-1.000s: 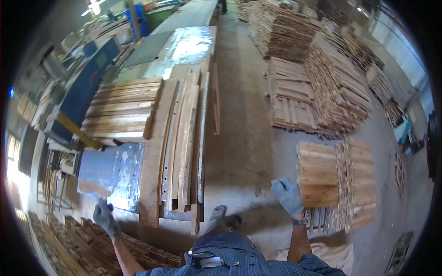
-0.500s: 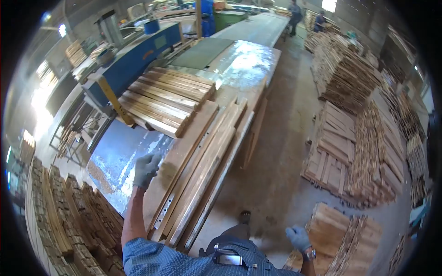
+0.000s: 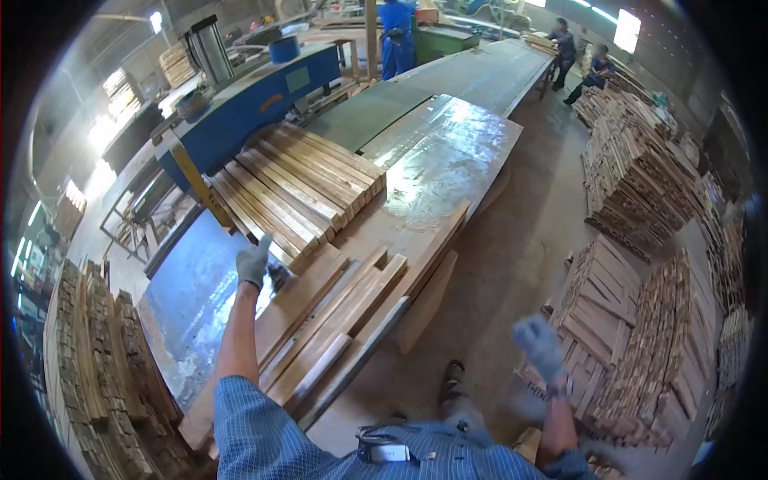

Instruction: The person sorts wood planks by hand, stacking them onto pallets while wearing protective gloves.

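Observation:
My left hand (image 3: 254, 262), in a grey work glove, is over the metal table just in front of a row of wooden strips (image 3: 292, 188). Its thumb stands apart from the fingers, and no held thing shows; a dark patch lies beside the fingertips. The strips sit side by side near a blue machine (image 3: 248, 112) with a yellow upright bar (image 3: 196, 178). Several loose wooden pieces (image 3: 344, 320) lie along the near table edge, right of this hand. My right hand (image 3: 540, 348), also gloved, hangs in the air over the floor, its fingers blurred.
The long metal table (image 3: 456, 148) stretches away ahead. Stacked timber (image 3: 636, 172) and a lower wood pile (image 3: 596, 296) line the right side. More stacked wood (image 3: 88, 352) stands at left. A person in blue (image 3: 396, 40) and two others are farther back.
My left hand has moved forward, close to the row of strips. My right hand has risen from low beside me. The view has shifted, and the loose pieces lie differently in it.

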